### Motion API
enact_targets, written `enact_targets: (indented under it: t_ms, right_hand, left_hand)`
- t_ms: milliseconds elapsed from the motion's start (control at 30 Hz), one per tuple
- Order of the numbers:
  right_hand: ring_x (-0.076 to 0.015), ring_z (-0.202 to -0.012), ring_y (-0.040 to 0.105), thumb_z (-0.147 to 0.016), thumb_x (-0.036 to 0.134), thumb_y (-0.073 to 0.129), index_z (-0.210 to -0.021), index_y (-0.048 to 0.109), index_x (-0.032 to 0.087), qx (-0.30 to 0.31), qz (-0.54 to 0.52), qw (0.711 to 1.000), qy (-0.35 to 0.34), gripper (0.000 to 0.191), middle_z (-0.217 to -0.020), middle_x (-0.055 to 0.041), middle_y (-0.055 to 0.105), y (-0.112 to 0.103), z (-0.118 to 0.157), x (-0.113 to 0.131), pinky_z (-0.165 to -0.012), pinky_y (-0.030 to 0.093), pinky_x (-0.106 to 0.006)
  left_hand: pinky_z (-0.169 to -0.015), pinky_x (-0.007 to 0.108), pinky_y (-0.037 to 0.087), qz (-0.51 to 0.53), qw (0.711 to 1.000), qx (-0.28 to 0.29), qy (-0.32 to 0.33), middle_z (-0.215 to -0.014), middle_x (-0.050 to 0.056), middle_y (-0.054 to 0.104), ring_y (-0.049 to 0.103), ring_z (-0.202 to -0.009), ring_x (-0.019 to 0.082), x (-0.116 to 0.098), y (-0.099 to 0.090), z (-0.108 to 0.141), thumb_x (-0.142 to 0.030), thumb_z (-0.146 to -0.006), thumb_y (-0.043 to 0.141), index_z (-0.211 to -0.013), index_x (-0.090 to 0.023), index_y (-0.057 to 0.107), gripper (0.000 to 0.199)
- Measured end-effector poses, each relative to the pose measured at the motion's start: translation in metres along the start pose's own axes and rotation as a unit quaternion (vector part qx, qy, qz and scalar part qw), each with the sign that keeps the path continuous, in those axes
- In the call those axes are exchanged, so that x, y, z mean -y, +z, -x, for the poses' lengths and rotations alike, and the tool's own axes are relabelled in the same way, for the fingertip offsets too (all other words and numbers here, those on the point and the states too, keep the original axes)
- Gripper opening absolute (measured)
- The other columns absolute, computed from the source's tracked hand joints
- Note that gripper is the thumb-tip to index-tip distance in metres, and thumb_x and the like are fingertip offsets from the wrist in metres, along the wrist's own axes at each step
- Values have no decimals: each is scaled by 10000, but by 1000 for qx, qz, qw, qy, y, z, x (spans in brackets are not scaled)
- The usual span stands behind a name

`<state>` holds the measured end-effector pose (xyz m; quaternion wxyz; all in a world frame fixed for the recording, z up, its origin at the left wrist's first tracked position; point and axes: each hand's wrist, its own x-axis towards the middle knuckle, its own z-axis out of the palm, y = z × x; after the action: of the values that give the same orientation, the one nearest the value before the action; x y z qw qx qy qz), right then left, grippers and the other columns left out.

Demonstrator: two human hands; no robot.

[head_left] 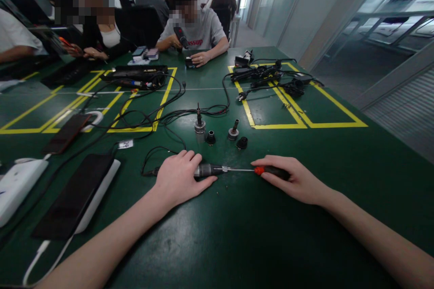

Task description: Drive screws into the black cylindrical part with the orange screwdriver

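Observation:
My left hand (179,175) is wrapped over a dark cylindrical corded tool (206,170) lying on the green table. Its tapered end points right, where the metal shaft of a screwdriver (273,171) meets it. The screwdriver has a red and black handle, and my right hand (294,178) grips it between thumb and fingers. Just beyond the tool stand a metal part with a thin upright pin (200,125) and a smaller metal part (233,131). Beside them are a black cone-shaped piece (210,138) and a black ring-like cap (242,143).
A phone on a white block (76,194), another phone (68,133) and a white power strip (22,187) lie at the left. Black cables (162,115) cross the table (217,244). Dark equipment (261,74) lies at the back right. Across the table, a person (200,31) handles a tool.

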<state>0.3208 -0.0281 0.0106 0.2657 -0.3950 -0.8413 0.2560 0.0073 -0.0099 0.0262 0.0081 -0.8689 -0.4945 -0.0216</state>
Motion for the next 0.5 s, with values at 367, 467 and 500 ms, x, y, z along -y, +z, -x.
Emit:
enact_targets:
  t_ms: [367,467,500]
  right_hand:
    - [-216,-844,751,-1037,263,557,-1221,726,246,-15,3,999,-36,250,-988,-77,783,1,1,-1,-709,619,-326]
    - [-204,-848,742,-1036,259,578,-1214,721,234,-19,-5,999,-47,230,-983,-75,763,1,0,-2,-722,614,-321]
    - [-201,-850,738,-1035,260,585,-1214,720,232,-20,-7,999,-49,226,-980,-73,756,1,0,-2,-728,614,-321]
  left_hand:
    - [-727,383,548,6,1000,21,-10,-937,82,728,690,-892,279,-2,-2,0,-656,-922,610,-910,-188,659,471]
    - [-731,386,547,7,1000,24,-9,-947,82,728,690,-900,281,-2,-2,0,-651,-930,596,-917,-189,658,467]
    - [-732,389,547,7,1000,24,-9,-950,82,728,691,-903,283,-2,-2,0,-650,-932,592,-919,-189,658,467]
